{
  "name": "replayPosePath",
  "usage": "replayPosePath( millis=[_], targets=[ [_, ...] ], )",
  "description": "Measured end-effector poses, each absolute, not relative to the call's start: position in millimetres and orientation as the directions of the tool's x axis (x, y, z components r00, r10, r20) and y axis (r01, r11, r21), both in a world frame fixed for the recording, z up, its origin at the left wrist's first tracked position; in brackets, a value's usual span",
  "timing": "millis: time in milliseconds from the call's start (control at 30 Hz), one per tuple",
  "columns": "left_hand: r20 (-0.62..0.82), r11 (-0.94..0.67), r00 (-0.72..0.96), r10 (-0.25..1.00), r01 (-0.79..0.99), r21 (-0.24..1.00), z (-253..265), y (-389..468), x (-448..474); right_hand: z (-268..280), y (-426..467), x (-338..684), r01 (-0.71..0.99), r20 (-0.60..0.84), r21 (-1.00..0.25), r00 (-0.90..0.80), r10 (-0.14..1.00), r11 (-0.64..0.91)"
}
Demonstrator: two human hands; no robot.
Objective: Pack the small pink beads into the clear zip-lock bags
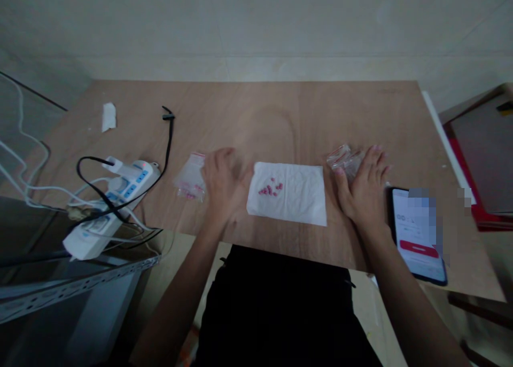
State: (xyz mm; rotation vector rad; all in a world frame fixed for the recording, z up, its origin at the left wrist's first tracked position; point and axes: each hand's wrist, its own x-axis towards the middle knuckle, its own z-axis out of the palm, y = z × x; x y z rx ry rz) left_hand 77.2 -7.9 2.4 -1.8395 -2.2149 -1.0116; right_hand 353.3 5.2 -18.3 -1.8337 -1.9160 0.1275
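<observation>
While the fingers of the left hand (221, 181) are blurring too much to tell their opening or hold, those of the right hand (363, 190) are lying extended, apparently gripping nothing, by a crinkled clear plastic bag (346, 159). Between the hands, small pink pieces (268, 189) are resting on a white rectangular sheet (305, 196); others are sitting inside a flat red-topped plastic bag (191, 173) beside the left hand, on the brown wooden counter (216, 116). The work is looking partway along: some pieces are lying out, others bagged.

From the person's head, the view looks forward and down across the nearby tabletop (352, 110) to the wall (256, 30).
</observation>
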Motion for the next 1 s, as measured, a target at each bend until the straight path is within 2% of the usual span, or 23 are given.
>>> replayPosePath(
  millis=[67, 133, 200, 267, 567, 767, 867, 933, 1000],
  targets=[
    [0.396, 0.223, -0.394, 0.829, 0.884, 0.412, 7.4, -7.5, 43.2, -16.6, 4.7, 351.8, 0.915, 0.271, -0.393, 0.028, 0.962, 0.084],
    [0.281, 0.338, -0.45, 0.847, 0.866, 0.368, 10.7, -8.3, 17.0, -16.0, 4.9, 350.9, 0.921, 0.266, -0.382, 0.039, 0.963, 0.069],
    [0.173, 0.385, -0.451, 0.876, 0.868, 0.314, 11.3, -10.2, 2.3, -16.1, 5.4, 350.8, 0.929, 0.264, -0.365, 0.043, 0.963, 0.059],
    [0.129, 0.38, -0.43, 0.894, 0.878, 0.291, 8.9, -12.3, -2.2, -16.1, 5.8, 350.9, 0.932, 0.257, -0.359, 0.046, 0.965, 0.051],
    [0.352, 0.221, -0.341, 0.872, 0.915, 0.338, -5.9, -23.4, 3.2, -16.5, 6.2, 353.0, 0.909, 0.21, -0.416, 0.066, 0.975, 0.028],
    [0.471, 0.052, -0.258, 0.844, 0.912, 0.406, 7.3, -37.7, 12.8, -5.7, -1.9, 343.0, 0.873, 0.408, -0.453, 0.025, 0.913, 0.178],
    [0.512, -0.043, -0.206, 0.834, 0.9, 0.433, 13.8, -42.5, 26.7, 19.4, -12.1, 307.6, 0.767, 0.435, -0.593, 0.049, 0.899, 0.246],
    [0.546, -0.112, -0.163, 0.822, 0.894, 0.435, 16.4, -43.9, 37.7, 36.4, -17.9, 275.5, 0.605, 0.404, -0.727, -0.008, 0.915, 0.326],
    [0.565, -0.17, -0.112, 0.817, 0.891, 0.422, 18.0, -44.7, 47.9, 47.7, -21.2, 244.3, 0.409, 0.328, -0.845, -0.11, 0.938, 0.343]
  ],
)
